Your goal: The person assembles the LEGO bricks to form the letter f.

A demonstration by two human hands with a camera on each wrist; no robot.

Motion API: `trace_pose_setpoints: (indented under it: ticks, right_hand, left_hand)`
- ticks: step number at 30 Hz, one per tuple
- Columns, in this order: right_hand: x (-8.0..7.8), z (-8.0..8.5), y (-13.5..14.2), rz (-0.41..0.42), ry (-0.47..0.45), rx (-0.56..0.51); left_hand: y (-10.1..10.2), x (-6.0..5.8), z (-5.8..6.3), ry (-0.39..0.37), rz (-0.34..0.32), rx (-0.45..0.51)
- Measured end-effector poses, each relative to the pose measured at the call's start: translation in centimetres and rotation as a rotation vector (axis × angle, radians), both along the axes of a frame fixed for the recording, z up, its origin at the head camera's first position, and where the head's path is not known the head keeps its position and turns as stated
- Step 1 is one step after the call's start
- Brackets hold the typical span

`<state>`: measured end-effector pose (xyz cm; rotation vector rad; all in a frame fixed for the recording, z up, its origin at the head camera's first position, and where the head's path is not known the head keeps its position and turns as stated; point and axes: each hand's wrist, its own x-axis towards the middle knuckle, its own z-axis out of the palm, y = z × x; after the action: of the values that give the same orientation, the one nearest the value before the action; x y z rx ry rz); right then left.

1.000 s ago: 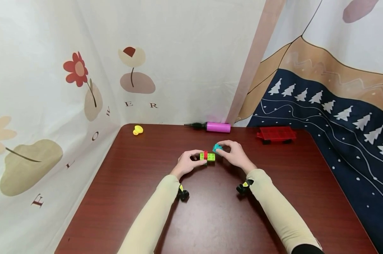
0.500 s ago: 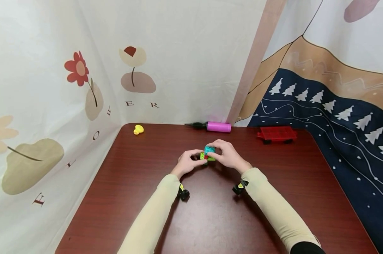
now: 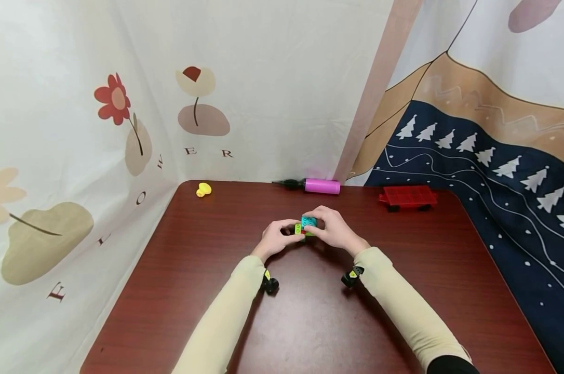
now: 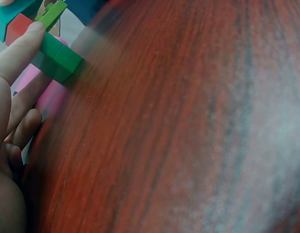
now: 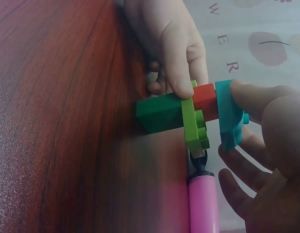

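Note:
A small stack of toy building bricks stands near the middle of the table. Lowest in it, the right wrist view shows dark green bricks point(image 5: 159, 112), then a lime green plate point(image 5: 189, 127) and a red brick point(image 5: 204, 101). My left hand point(image 3: 274, 239) pinches the stack from the left, thumb on the lime plate's edge. With thumb and fingers, my right hand point(image 3: 335, 228) grips a teal brick point(image 5: 228, 114) with a curved underside. That teal brick sits right at the red brick's top, its studs facing up.
Along the table's back edge lie a yellow toy piece point(image 3: 203, 189), a pink hand pump point(image 3: 321, 186) with a black nozzle, and a red toy wagon point(image 3: 409, 197). Printed curtains hang behind the brown table point(image 3: 300, 322).
My right hand has carried the teal brick left, from beside the stack onto the red brick's top. The left hand has kept its hold; little differs in the last half second.

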<state>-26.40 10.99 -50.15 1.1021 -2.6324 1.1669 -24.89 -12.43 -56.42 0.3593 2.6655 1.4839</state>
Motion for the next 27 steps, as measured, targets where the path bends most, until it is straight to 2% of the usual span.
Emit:
trace_pose_setpoints:
  ticks: [17, 21, 27]
  right_hand:
    - [0.11, -0.24, -0.26, -0.018, 0.006, -0.009]
    - [-0.06, -0.01, -0.54, -0.007, 0.026, -0.016]
    - [-0.15, 0.59, -0.75, -0.011, 0.0, -0.002]
  left_hand:
    - [0.07, 0.06, -0.04, 0.002, -0.002, 0.002]
    - [0.01, -0.03, 0.05, -0.001, 0.005, 0.004]
    - [0.07, -0.05, 0.14, -0.018, 0.007, 0.009]
